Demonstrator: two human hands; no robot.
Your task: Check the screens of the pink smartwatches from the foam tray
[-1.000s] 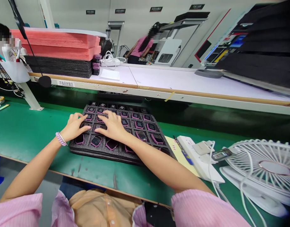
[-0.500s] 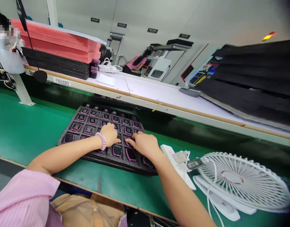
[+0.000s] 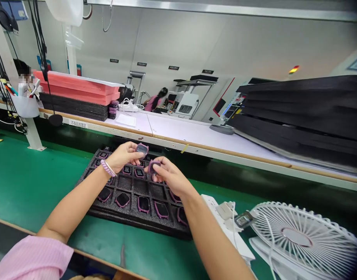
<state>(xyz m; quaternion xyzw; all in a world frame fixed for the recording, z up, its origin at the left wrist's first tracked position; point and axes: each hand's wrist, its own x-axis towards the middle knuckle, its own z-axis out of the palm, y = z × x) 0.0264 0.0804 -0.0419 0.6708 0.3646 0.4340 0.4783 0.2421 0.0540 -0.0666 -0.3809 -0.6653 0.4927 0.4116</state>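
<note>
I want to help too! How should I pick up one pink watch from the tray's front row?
Come from straight above and pinch the pink watch by two opposite rim edges: it lies flat, screen up, sunk in a foam tray pocket.

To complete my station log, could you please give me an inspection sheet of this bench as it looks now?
surface: green mat, scuffed at front.
job's things: black foam tray holding pink-rimmed smartwatches; some pockets vacant.
clutter: white power strip, white fan, small device between them.
grips: left hand pinches a smartwatch above the tray; right hand pinches a second smartwatch.
cables: white cables cross power strip and fan; black cables hang at left.
surroundings: shelf with pink foam sheets and black foam stacks; a person far behind.
</note>
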